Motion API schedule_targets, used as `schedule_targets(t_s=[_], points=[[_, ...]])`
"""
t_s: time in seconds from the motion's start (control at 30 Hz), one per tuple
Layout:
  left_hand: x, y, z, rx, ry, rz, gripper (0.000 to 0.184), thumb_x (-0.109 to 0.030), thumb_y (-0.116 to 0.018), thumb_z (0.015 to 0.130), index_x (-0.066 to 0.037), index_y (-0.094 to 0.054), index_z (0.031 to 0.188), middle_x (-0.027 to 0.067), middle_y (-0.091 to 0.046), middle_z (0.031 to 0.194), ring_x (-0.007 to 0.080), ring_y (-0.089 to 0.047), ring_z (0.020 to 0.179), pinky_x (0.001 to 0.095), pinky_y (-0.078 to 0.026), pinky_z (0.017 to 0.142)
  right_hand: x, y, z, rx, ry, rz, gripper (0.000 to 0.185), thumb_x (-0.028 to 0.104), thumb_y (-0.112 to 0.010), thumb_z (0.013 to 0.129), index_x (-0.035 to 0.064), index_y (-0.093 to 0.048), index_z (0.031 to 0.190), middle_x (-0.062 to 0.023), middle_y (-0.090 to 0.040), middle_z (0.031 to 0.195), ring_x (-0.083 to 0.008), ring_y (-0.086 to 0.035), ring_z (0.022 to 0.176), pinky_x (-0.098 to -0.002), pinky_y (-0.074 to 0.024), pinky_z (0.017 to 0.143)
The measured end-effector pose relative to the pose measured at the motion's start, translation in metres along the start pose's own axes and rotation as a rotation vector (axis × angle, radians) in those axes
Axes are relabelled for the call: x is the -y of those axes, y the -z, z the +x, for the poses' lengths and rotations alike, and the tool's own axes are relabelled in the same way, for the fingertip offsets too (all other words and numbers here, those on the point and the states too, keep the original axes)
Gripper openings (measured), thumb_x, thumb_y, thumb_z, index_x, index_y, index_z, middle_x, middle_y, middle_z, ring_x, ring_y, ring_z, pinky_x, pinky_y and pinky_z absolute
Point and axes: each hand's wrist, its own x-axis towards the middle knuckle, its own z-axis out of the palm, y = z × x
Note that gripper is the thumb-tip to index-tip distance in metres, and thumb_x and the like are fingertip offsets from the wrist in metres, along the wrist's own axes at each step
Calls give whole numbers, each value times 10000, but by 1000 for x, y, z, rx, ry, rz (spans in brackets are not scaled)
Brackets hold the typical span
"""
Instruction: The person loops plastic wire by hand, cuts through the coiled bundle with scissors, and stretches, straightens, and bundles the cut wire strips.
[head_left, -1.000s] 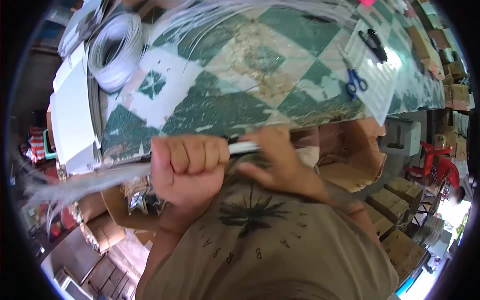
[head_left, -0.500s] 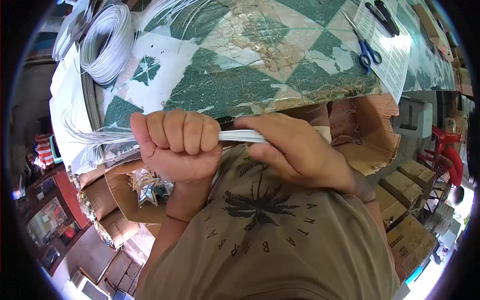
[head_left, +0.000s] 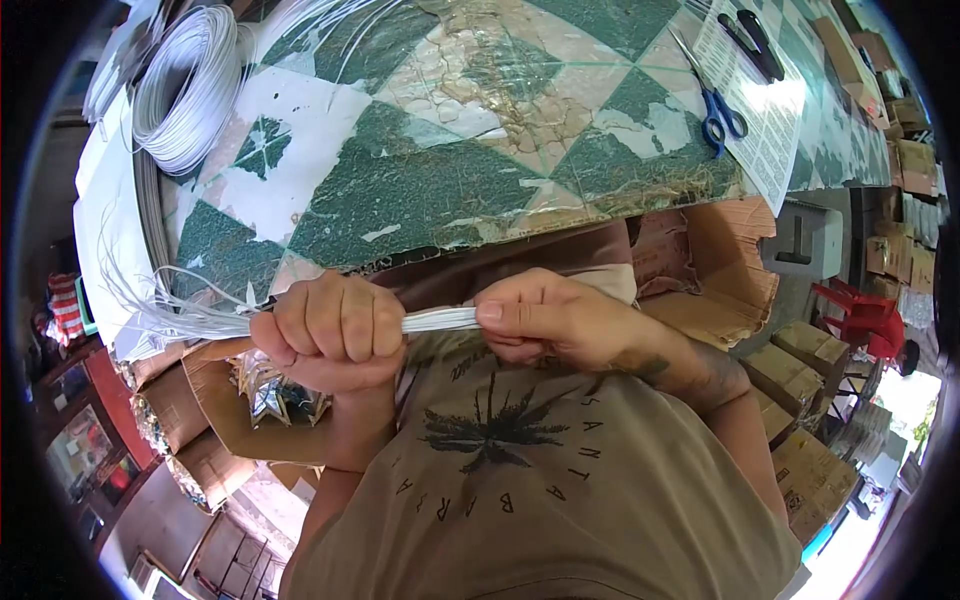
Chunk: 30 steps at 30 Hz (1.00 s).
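Observation:
My left hand [head_left: 335, 330] is wrapped in a fist round a bundle of thin white wires [head_left: 438, 320]. The loose ends of the wires fan out to the left of the fist, over white sheets. My right hand [head_left: 540, 315] pinches the right end of the same bundle between thumb and fingers. A short straight stretch of wires shows between the two hands. Both hands are in front of my shirt, just below the near edge of the green and white checkered table [head_left: 420, 200].
A coil of white wire [head_left: 188, 95] lies at the table's upper left. Blue-handled scissors [head_left: 718, 110] and a black tool [head_left: 752, 45] rest on a printed sheet [head_left: 770, 130] at the right. Open cardboard boxes [head_left: 725, 265] stand below the table, with a red chair [head_left: 858, 312] farther right.
My right hand has gone from loosely spread fingers to a pinch on the bundle's end. Both hands sit lower in view than half a second ago, and less wire shows between them.

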Motion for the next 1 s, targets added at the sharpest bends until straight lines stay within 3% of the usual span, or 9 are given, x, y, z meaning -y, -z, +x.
schedule_targets(t_s=[0.1, 0.23, 0.33, 0.43, 0.5, 0.6, 0.77, 0.9, 1.0], points=[[-4, 9, -9, -11, 6, 33, 471, -285, -450, 975, -190, -331, 530, -35, -329, 457, 102, -248, 386, 287, -269, 443, -7, 0, 6, 73, -121, 322, 296, 200, -478, 1065, 42, -525, 819, -14, -474, 647, -129, -372, 569, -290, -342, 549], [1, 3, -17, -326, 7, 237, 448, -408, -460, 1002, -135, -522, 652, 28, -606, 745, 173, -517, 665, 339, -419, 691, 19, 1, 2, -56, 163, -490, 284, 165, -523, 1027, 30, -505, 777, -58, -490, 640, -201, -397, 525, -350, -380, 537], [-6, -27, -21, -609, 159, 675, 464, -491, -484, 1006, -95, -658, 839, 70, -665, 944, 248, -581, 917, 380, -426, 866, 24, 11, 3, 5, 255, -638, 248, 138, -532, 1012, 46, -506, 783, -59, -490, 650, -220, -417, 539, -350, -380, 549], [-65, -51, -51, 195, 907, 1456, 407, -441, -609, 967, -48, -711, 955, 121, -676, 1042, 284, -602, 1013, 429, -476, 872, 28, 17, 11, 66, 354, -779, 218, 111, -541, 998, 61, -507, 789, -60, -491, 660, -238, -436, 552, -350, -380, 562], [-68, -83, -41, 287, 1039, 1500, 374, -404, -655, 949, -34, -710, 968, 134, -670, 1061, 294, -595, 1041, 440, -490, 859, 32, 12, 14, 86, 416, -878, 200, 99, -554, 977, 60, -503, 787, -72, -493, 675, -266, -455, 573, -367, -393, 573], [-32, -75, -5, 495, 66, 2120, 212, -222, -686, 929, -14, -710, 962, 92, -672, 997, 252, -626, 857, 365, -521, 750, 32, 6, 24, 143, 490, -979, 185, 87, -566, 955, 59, -499, 785, -83, -496, 689, -293, -473, 593, -384, -406, 584], [-45, -28, 6, 472, 240, 2157, 106, -126, -711, 888, -22, -711, 911, 51, -671, 956, 157, -597, 651, 260, -484, 594, 31, 6, 46, -46, 602, -1261, 192, 122, -598, 940, 63, -499, 787, -78, -494, 710, -276, -488, 626, -381, -420, 598], [-60, 7, 2, 509, -14, 2190, 74, -80, -748, 845, -30, -708, 882, 52, -661, 924, 134, -554, 602, 246, -433, 521, 27, 1, 66, -207, 622, -1471, 209, 167, -625, 935, 66, -512, 792, -76, -496, 722, -270, -491, 634, -377, -429, 605], [-76, 14, 4, 467, 44, 2169, 116, -15, -761, 808, -14, -717, 915, 63, -666, 919, 138, -541, 614, 247, -422, 534, 33, 1, 72, -243, 596, -1549, 167, 194, -651, 926, 56, -570, 876, -50, -514, 733, -214, -496, 637, -333, -416, 597]])
